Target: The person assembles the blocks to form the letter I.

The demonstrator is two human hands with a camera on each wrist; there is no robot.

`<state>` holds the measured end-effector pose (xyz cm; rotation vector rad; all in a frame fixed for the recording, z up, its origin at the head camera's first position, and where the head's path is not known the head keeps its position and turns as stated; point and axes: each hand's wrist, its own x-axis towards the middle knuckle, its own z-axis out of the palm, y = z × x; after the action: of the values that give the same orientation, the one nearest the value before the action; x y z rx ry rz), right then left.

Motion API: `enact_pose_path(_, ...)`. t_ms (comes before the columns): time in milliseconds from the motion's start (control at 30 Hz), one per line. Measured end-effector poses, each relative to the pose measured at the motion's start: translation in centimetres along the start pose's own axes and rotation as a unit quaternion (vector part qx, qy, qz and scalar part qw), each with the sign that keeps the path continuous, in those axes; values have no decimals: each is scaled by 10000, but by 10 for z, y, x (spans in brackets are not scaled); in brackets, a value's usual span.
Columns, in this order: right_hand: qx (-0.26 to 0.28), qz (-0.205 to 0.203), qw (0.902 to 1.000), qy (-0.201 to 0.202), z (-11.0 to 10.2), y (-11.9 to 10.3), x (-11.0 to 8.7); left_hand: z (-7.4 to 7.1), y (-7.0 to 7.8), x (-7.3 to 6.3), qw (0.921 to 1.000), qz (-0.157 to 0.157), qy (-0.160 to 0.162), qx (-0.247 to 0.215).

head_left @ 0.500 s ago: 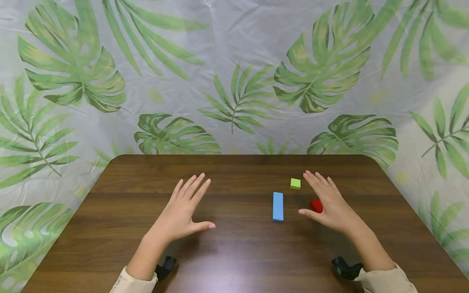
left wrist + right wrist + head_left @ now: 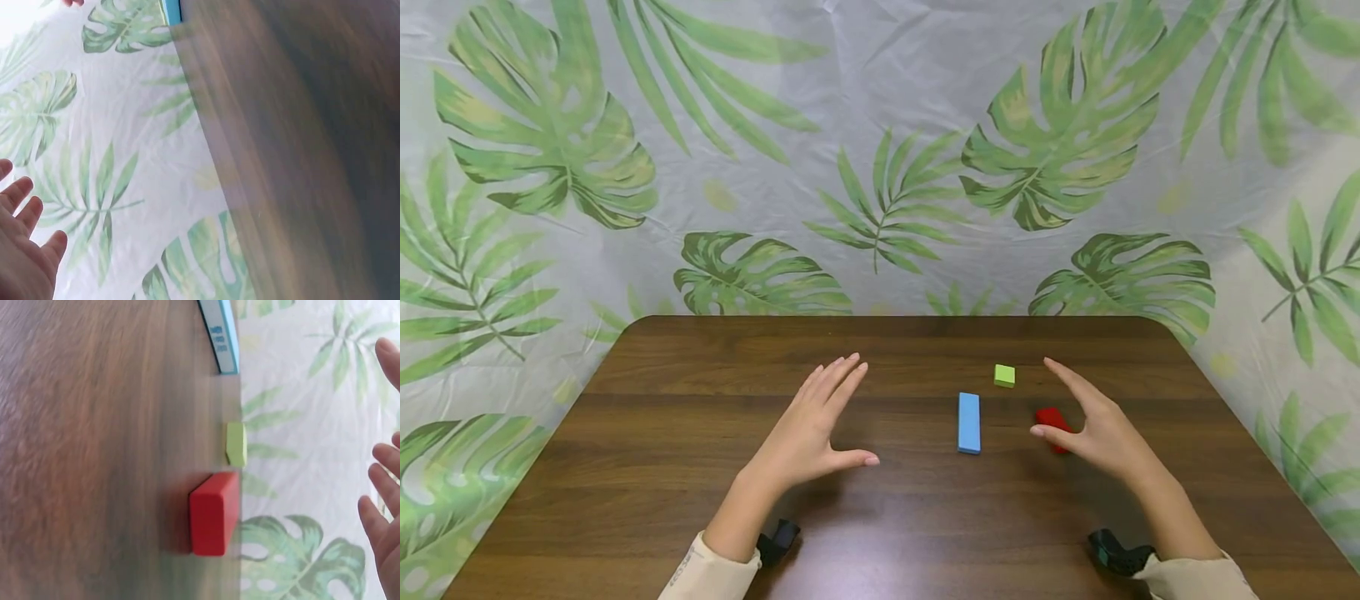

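My left hand hovers over the left-middle of the table, fingers extended, thumb pointing right, holding nothing. On the right, my right hand is also raised with thumb and index finger spread apart; its other fingers are largely hidden behind in the head view. Nearest to it is a red block, partly covered by the thumb in that view. A blue rectangular block lies lengthwise between the hands, with small dark printing on its side in the right wrist view. Behind it sits a small lime-green block.
The brown wood table has rounded far corners. A pale cloth with green leaf prints hangs behind it. Black wrist devices sit under both sleeved wrists.
My left hand has moved right, toward the middle. The right hand has shifted slightly right and turned, uncovering more of the red block. The blocks have stayed put.
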<state>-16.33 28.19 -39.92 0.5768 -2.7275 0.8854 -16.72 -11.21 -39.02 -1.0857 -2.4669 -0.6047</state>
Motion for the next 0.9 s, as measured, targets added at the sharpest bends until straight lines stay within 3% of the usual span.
enact_pose_path(333, 614, 429, 9970, 171, -3, 16, -11, 21, 11, 13, 9951, -381, -223, -885)
enact_pose_path(500, 725, 455, 9963, 86, -4, 23, -15, 31, 16, 19, 9862, -629, -358, -1487)
enact_pose_path(700, 986, 470, 9940, -102, -4, 32, -21, 43, 19, 24, 9760, -915, -553, -1897)
enact_pose_path(900, 1688, 252, 9848, -330, -1, 45, -24, 56, 22, 29, 9643, -1051, -730, -2319)
